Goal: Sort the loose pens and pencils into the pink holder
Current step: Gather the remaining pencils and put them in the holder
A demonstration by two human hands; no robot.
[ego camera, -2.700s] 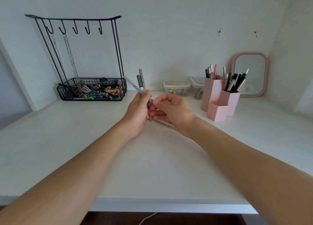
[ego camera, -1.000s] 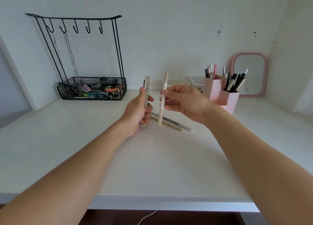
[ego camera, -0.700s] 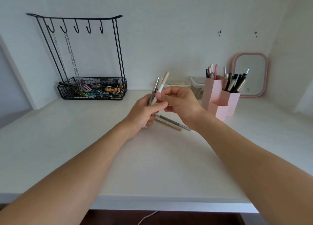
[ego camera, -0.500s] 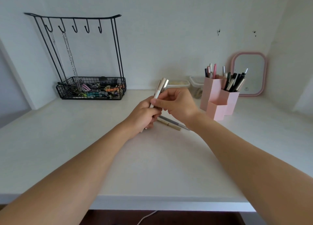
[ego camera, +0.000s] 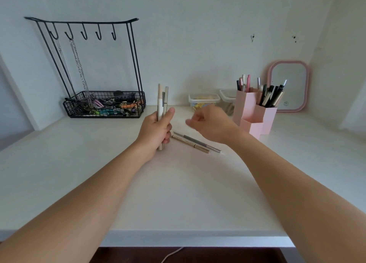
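My left hand (ego camera: pixel 156 130) holds a small bundle of pens (ego camera: pixel 162 100) upright above the white desk, among them a cream one and a grey one. My right hand (ego camera: pixel 210 123) hovers just to the right of it, fingers loosely curled, holding nothing. Below the hands two loose pens lie side by side on the desk: a gold pen (ego camera: pixel 191 144) and a grey pen (ego camera: pixel 198 142). The pink holder (ego camera: pixel 255 114) stands at the right, with several pens sticking up from its taller compartments.
A black wire rack (ego camera: pixel 103 106) with hooks, chains and a basket of clips stands at the back left. Two small clear boxes (ego camera: pixel 204 102) sit by the wall. A pink-framed mirror (ego camera: pixel 288 86) leans behind the holder. The desk's front edge (ego camera: pixel 178 239) is near me.
My right hand passed the cream pen into my left hand's bundle and has drawn back to the right, empty. My left hand turned the bundle upright.
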